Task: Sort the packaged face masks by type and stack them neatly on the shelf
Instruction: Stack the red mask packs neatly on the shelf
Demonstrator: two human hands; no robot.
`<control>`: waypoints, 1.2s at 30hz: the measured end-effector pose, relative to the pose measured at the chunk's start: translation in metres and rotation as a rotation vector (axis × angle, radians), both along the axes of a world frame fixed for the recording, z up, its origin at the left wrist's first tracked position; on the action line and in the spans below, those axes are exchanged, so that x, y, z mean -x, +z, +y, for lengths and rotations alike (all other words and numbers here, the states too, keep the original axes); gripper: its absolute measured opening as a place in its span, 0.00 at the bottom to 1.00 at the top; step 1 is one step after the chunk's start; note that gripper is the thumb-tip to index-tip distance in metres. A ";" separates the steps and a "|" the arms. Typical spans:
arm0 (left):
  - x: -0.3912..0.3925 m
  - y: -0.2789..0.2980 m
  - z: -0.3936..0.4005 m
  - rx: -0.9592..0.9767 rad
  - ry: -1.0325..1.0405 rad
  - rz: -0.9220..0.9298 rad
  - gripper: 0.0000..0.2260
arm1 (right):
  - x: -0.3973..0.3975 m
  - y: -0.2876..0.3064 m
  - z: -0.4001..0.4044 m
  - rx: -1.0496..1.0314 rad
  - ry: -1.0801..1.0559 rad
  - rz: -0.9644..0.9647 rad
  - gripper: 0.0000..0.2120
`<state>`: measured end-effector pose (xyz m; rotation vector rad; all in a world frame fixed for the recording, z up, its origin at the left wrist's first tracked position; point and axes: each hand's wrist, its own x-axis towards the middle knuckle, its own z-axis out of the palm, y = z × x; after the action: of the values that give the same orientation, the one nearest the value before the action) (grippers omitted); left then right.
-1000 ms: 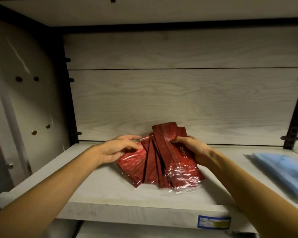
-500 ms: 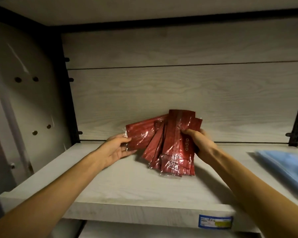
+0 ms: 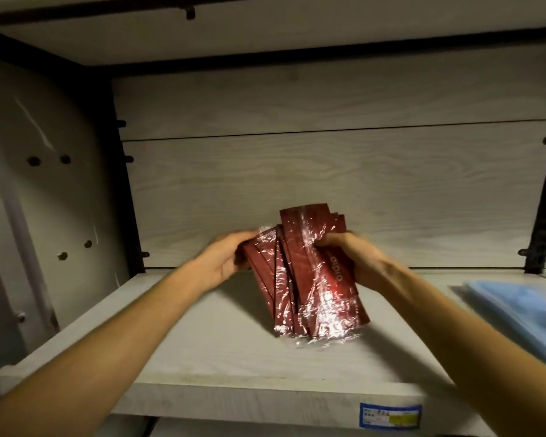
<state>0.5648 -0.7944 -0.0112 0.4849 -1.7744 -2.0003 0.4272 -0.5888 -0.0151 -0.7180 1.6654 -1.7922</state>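
Observation:
Several red packaged face masks (image 3: 309,279) in clear wrap stand on end as a bunch on the pale wooden shelf (image 3: 221,348), lower edges touching the board. My left hand (image 3: 224,263) presses against the bunch's left side. My right hand (image 3: 350,260) grips its right side, thumb over the front pack. A stack of blue packaged masks (image 3: 517,313) lies flat at the shelf's right end, apart from both hands.
A wooden back panel (image 3: 328,184) closes the bay behind the masks. Black metal uprights (image 3: 126,171) frame it left and right, and another shelf board (image 3: 265,29) hangs overhead. A blue and yellow price label (image 3: 390,416) sits on the shelf's front edge.
The fanned red packs have been squeezed together into a tighter upright bunch. My left hand closed in from the left, and the packs' lower edges came down onto the shelf.

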 end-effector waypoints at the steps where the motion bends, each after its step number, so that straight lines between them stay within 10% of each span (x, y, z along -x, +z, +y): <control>1: 0.004 -0.005 0.008 -0.120 -0.023 0.017 0.21 | -0.001 -0.006 -0.004 0.015 -0.006 -0.021 0.10; 5: 0.014 -0.020 0.038 -0.340 -0.156 0.054 0.21 | -0.003 -0.022 -0.010 0.061 -0.043 -0.096 0.10; 17: 0.038 -0.014 0.071 -0.125 0.063 0.022 0.21 | -0.009 -0.021 -0.016 0.092 -0.180 0.194 0.37; 25: 0.035 0.004 0.048 -0.349 0.406 0.304 0.19 | -0.012 -0.021 0.019 -0.180 0.060 0.322 0.23; 36: 0.020 -0.008 0.047 -0.344 0.199 0.265 0.16 | -0.009 -0.037 0.020 0.034 -0.032 0.201 0.20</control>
<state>0.5450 -0.7476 -0.0195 0.4544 -1.1850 -2.1190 0.4364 -0.5692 -0.0524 -0.9169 1.7878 -1.8249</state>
